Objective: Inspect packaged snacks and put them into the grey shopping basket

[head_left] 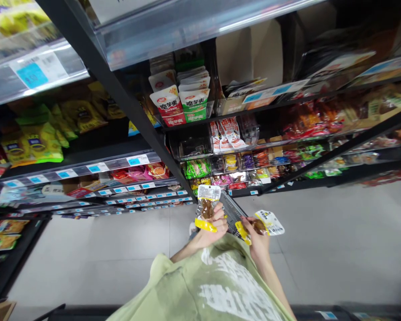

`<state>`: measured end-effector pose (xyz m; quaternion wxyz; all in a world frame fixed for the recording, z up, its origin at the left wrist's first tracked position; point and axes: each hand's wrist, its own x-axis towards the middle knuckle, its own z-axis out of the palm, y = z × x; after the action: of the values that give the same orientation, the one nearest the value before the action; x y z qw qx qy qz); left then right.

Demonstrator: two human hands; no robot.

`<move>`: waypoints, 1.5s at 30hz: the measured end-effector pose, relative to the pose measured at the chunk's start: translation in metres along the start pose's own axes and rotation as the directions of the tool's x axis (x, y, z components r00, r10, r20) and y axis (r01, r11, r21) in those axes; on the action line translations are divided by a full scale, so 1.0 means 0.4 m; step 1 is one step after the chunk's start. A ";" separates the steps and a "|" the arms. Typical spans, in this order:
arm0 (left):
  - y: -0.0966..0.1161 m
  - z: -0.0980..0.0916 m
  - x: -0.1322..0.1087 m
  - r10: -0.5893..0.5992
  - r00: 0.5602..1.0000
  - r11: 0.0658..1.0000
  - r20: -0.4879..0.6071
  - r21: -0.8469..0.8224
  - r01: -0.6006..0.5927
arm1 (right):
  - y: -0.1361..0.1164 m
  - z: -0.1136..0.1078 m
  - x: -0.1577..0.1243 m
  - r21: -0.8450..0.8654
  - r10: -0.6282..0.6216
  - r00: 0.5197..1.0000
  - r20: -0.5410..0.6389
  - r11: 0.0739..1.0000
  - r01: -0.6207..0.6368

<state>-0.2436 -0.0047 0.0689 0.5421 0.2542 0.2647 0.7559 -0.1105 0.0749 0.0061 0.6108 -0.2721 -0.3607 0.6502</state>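
Holding left pack [205,209] and right pack [259,227], apparently comparing.
Pinching one upright at left hand [218,221], other tilted across right hand [258,241]; for any next grasp, probably needing to free one.

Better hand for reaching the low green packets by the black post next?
Left, probably: the left hand appears nearer those green packets than the right hand. Both hold snack packets, so it may need freeing first.

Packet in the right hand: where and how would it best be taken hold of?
The packet is probably best pinched across its flat white end, coming from the person's right: that end juts out clear of the right hand, whereas the hand already covers part of the yellow-and-brown side.
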 end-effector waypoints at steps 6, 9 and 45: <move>0.003 0.002 -0.001 0.008 1.000 1.000 -0.002 0.021 -0.008 | 0.009 -0.003 0.005 0.000 -0.007 1.000 -0.001 1.000 0.007; 0.007 0.005 -0.003 -0.002 1.000 1.000 -0.011 0.013 0.002 | 0.005 -0.002 0.004 -0.002 -0.002 1.000 0.005 1.000 0.002; 0.031 -0.083 0.137 0.442 0.896 0.481 0.043 0.832 -0.277 | -0.018 0.015 -0.001 0.018 0.051 0.998 -0.022 0.999 -0.050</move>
<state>-0.2900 0.0401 0.0584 0.1637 0.4575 0.5721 0.6608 -0.1111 0.0734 0.0155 0.6005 -0.2832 -0.3412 0.6655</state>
